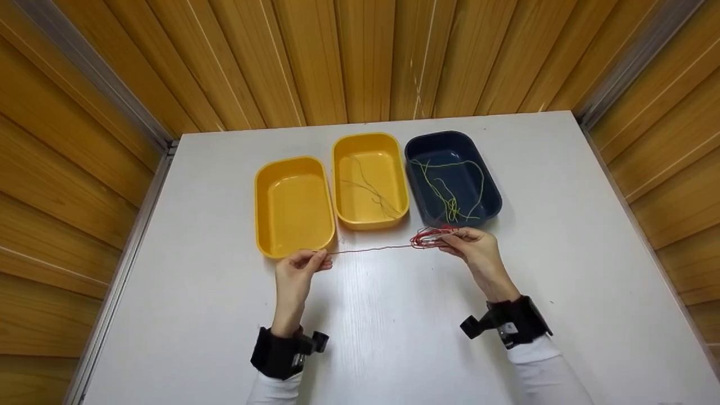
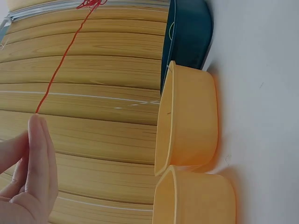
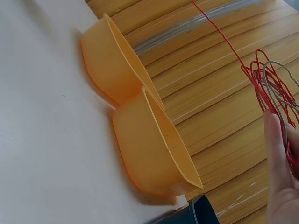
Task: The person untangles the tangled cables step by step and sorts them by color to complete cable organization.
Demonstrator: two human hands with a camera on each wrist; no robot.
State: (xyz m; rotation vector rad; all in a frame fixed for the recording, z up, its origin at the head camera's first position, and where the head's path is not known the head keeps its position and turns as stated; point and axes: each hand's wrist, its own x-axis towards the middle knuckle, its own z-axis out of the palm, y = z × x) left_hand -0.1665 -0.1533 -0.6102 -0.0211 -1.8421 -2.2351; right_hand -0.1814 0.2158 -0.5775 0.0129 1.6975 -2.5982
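Note:
My right hand [image 1: 478, 250] pinches a tangled bundle of red wire [image 1: 423, 238], just in front of the dark blue bin. Grey wire [image 3: 280, 99] is looped in with the red in the right wrist view. From that bundle a single red strand [image 1: 371, 248] stretches left, nearly straight. Its far end is pinched between thumb and fingertips of my left hand [image 1: 295, 275], near the front edge of the left yellow bin. In the left wrist view the red strand [image 2: 63, 58] rises from the fingertips toward the bundle at the top.
The left yellow bin [image 1: 262, 216] stands beside a middle yellow bin [image 1: 371, 224], which contains thin greyish wires [image 1: 368, 188]. Yellow-green wires [image 1: 450, 205] lie in the dark blue bin [image 1: 492, 197] at right. All stand on a white table [image 1: 365, 337] with wood-patterned walls [image 1: 365, 62] around it.

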